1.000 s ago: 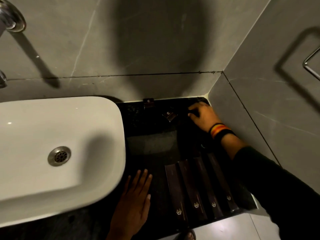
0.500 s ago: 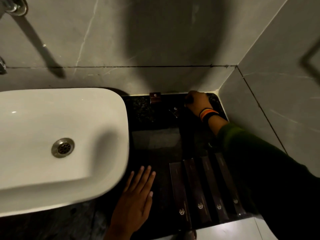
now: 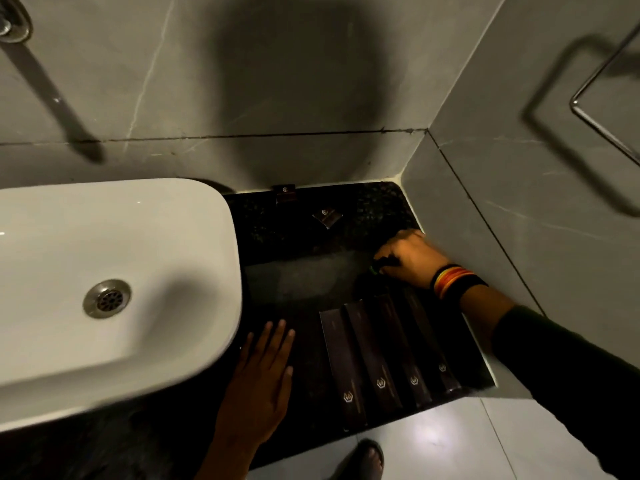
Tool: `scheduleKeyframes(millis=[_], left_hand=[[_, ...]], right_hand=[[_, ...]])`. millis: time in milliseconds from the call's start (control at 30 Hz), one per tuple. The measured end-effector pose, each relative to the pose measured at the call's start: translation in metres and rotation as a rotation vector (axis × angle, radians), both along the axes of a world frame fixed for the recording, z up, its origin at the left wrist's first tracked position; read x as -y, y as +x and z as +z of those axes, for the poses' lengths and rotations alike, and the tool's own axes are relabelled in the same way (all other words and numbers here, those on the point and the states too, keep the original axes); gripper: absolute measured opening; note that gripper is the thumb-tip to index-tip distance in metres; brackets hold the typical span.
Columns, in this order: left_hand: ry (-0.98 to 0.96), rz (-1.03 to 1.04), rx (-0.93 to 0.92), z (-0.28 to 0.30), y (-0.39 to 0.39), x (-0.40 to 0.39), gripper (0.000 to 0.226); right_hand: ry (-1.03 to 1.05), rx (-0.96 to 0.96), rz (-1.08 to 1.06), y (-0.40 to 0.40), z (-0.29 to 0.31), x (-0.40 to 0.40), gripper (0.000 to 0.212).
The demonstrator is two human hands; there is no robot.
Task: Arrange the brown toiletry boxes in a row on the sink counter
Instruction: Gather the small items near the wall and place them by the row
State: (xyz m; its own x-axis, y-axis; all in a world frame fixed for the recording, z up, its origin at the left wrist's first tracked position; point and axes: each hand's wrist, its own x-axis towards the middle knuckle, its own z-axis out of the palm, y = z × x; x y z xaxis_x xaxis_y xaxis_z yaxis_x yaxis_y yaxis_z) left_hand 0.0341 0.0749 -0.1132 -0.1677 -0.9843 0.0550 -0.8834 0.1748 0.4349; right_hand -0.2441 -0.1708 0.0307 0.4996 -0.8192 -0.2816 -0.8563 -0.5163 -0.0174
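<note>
Several long brown toiletry boxes [image 3: 375, 355] lie side by side at the front right of the black sink counter [image 3: 298, 278]. One small brown box [image 3: 285, 194] stands against the back wall. Another small brown box [image 3: 327, 217] lies skewed in front of it. My right hand [image 3: 410, 258] hovers just beyond the far ends of the long boxes. Its fingers curl around a small dark object with a green spot [image 3: 374, 270]; what the object is cannot be made out. My left hand [image 3: 259, 368] rests flat on the counter left of the row, fingers spread.
A white basin [image 3: 114, 289] with a metal drain fills the left side. Grey tiled walls close the back and right. A metal towel rail [image 3: 602, 109] hangs on the right wall. A sandalled foot [image 3: 367, 459] shows on the floor below the counter edge.
My right hand has pulled back from the far corner towards the long boxes and now curls around a small dark object. The left hand has stayed flat in place.
</note>
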Motion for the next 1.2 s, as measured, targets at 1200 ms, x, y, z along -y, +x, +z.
scheduleKeyframes(millis=[1200], left_hand=[[-0.024,-0.007,0.043,-0.003,0.000,-0.001,0.061]], right_hand=[[0.096,0.094,-0.009,0.112,-0.040,0.091,0.051]])
